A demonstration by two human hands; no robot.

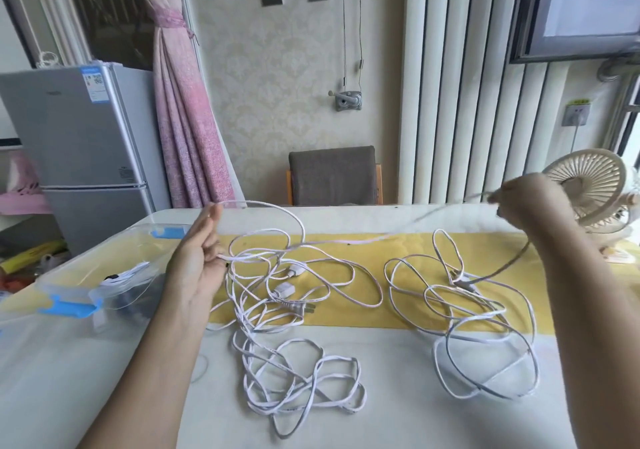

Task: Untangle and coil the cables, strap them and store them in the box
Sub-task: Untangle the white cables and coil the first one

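On the table (pixel 398 414) with its yellow strip (pixel 408 313), thin white cables (pixel 298 379) lie in two messy heaps. The left hand (pixel 199 261), half open, pinches one strand. The right hand (pixel 519 195) grips it in a fist, held high.

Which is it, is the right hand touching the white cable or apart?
Touching. Head view: the right hand grips the white cable, which leaves the fist on both sides.
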